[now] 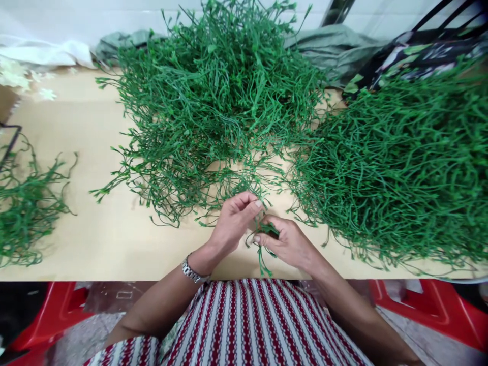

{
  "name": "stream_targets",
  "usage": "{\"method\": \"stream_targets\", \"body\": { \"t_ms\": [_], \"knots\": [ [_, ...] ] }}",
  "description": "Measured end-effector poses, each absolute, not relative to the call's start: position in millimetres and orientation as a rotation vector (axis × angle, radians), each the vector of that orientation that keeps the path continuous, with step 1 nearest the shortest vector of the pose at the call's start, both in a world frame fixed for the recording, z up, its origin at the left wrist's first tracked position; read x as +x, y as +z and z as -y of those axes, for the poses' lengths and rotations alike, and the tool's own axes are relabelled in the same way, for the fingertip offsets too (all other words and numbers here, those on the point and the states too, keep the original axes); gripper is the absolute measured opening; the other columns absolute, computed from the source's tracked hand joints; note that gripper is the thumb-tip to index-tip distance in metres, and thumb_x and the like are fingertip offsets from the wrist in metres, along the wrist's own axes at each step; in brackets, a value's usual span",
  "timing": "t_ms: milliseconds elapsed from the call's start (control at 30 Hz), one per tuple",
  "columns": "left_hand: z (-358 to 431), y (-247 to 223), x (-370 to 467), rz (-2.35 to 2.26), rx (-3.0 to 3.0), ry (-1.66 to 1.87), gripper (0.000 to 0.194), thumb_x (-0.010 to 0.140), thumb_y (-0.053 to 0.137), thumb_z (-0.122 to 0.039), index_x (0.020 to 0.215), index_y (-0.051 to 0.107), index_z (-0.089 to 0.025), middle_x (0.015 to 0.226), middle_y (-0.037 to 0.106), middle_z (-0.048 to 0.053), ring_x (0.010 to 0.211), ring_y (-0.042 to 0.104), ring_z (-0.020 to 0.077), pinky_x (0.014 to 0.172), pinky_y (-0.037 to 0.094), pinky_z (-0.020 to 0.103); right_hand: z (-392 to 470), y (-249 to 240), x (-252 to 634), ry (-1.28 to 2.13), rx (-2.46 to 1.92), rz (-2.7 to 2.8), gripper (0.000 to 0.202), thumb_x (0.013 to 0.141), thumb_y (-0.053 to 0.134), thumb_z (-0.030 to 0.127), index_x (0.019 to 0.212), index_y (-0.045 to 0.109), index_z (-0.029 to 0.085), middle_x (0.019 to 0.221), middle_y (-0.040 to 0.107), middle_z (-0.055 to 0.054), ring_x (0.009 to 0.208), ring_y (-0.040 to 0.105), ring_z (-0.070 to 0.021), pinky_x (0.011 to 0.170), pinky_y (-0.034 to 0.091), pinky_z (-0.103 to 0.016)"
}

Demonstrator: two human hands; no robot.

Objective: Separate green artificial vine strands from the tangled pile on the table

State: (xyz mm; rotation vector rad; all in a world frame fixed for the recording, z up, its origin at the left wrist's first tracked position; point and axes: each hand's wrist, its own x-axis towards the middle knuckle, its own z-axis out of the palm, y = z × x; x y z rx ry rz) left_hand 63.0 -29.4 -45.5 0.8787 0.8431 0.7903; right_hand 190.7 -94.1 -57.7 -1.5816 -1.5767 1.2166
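Bare tabletop (95, 229) leaves a passage at left, between the small stem heap (26, 213) and the tall central pile (221, 86). The right pile (404, 168) meets the central one, blocking passage at centre right.

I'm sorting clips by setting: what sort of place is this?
Probably a craft workroom: heaped green stems on a table, white flower shapes at the far left, and red seats.

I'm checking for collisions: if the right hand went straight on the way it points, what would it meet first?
Beyond the green stems it holds, the right hand would probably meet the left hand first, though their depth is hard to judge.
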Motion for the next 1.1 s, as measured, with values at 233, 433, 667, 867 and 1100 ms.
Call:
{"method": "stream_targets", "body": {
  "t_ms": [233, 433, 667, 867, 1100],
  "knots": [
    [29.5, -45.0, 51.5, -0.718, 0.755, 0.838, 0.019, 0.074, 0.061, -0.029, 0.071, 0.046, -0.017, 0.062, 0.053, -0.002, 0.061, 0.049, 0.0106, 0.06, 0.037, 0.023, 93.0, -49.7, 195.0, 1.147, -1.49, 1.483, 0.016, 0.08, 0.052, 0.03, 0.072, 0.05, 0.016, 0.061, 0.049, 0.003, 0.055, 0.043, -0.0086, 0.052, 0.035, -0.019],
    [43.5, -49.1, 49.8, -0.746, 0.933, 0.706, 0.021, 0.066, 0.07, -0.027, 0.073, 0.055, -0.014, 0.069, 0.052, -0.001, 0.063, 0.046, 0.0091, 0.06, 0.037, 0.021, 96.8, -55.8, 191.1, 0.889, -1.589, 1.522, 0.019, 0.08, 0.053, 0.034, 0.073, 0.05, 0.017, 0.064, 0.05, 0.002, 0.059, 0.045, -0.0102, 0.055, 0.036, -0.021],
    [45.7, -55.3, 47.0, -0.863, 1.114, 0.755, 0.019, 0.07, 0.064, -0.023, 0.058, 0.051, -0.014, 0.057, 0.043, -0.004, 0.055, 0.037, 0.0082, 0.053, 0.03, 0.022, 99.1, -55.2, 191.0, 0.814, -1.49, 1.632, 0.012, 0.082, 0.053, 0.024, 0.093, 0.052, 0.019, 0.077, 0.06, 0.0, 0.064, 0.054, -0.0106, 0.06, 0.041, -0.02],
    [46.2, -47.0, 43.4, -0.933, 1.814, 0.619, 0.018, 0.082, 0.041, -0.016, 0.064, 0.038, -0.018, 0.06, 0.035, -0.004, 0.057, 0.034, 0.0104, 0.055, 0.028, 0.024, 96.2, -52.4, 192.0, 0.732, -1.429, 1.757, 0.004, 0.084, 0.049, 0.017, 0.085, 0.053, 0.017, 0.075, 0.053, -0.001, 0.07, 0.051, -0.0119, 0.063, 0.039, -0.022],
    [44.0, -37.6, 36.0, -0.79, 2.094, 0.418, 0.014, 0.085, 0.033, -0.015, 0.071, 0.032, -0.02, 0.063, 0.035, -0.004, 0.057, 0.034, 0.0113, 0.055, 0.028, 0.024, 94.1, -47.4, 197.0, 0.683, -1.42, 1.964, 0.007, 0.085, 0.041, 0.015, 0.081, 0.046, 0.017, 0.075, 0.047, -0.003, 0.072, 0.046, -0.0156, 0.064, 0.037, -0.026]
  ]
}}
